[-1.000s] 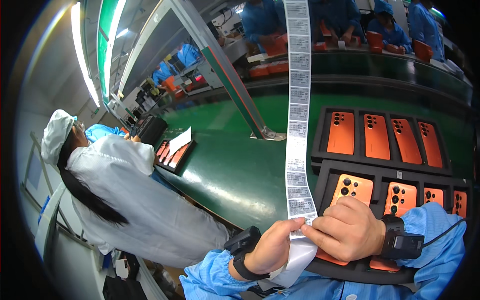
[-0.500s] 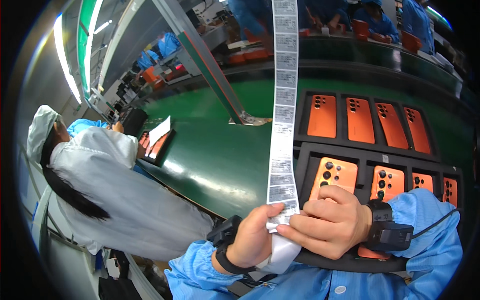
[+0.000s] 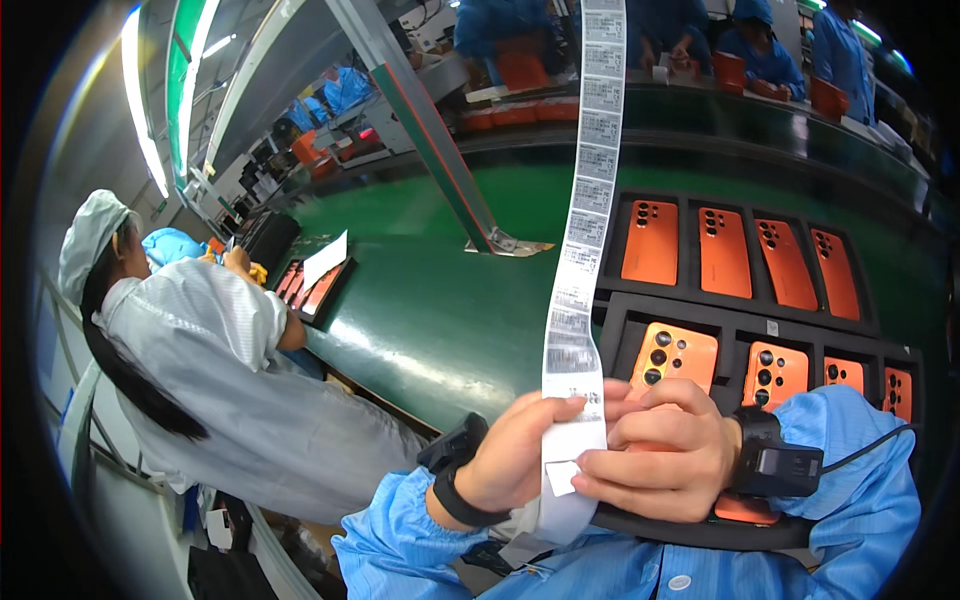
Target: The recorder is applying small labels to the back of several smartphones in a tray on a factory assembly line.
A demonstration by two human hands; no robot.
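A long strip of printed white labels (image 3: 597, 160) runs down from the top edge into my hands. My left hand (image 3: 505, 455) is closed around its lower part, thumb on the front. The fingers of my right hand (image 3: 670, 455) are bent at the strip's right edge. A fingertip there pinches the corner of a small white label (image 3: 562, 478) that lies over the blank backing (image 3: 572, 512). Below, the backing curls down. Just beyond my right hand, an orange phone (image 3: 675, 355) lies camera side up in the near black tray (image 3: 735, 375).
A second black tray (image 3: 687, 250) with several orange phones lies farther back on the green table (image 3: 430, 320). At left, a person in a pale coat (image 3: 220, 360) works beside another phone tray (image 3: 315, 300). A metal post (image 3: 430, 130) rises from the table. Co-workers in blue (image 3: 760, 60) sit across.
My left thumb has slid up along the strip and the fingers of my right hand have spread lower. A small white piece now shows against the backing. The strip's top appears farther right.
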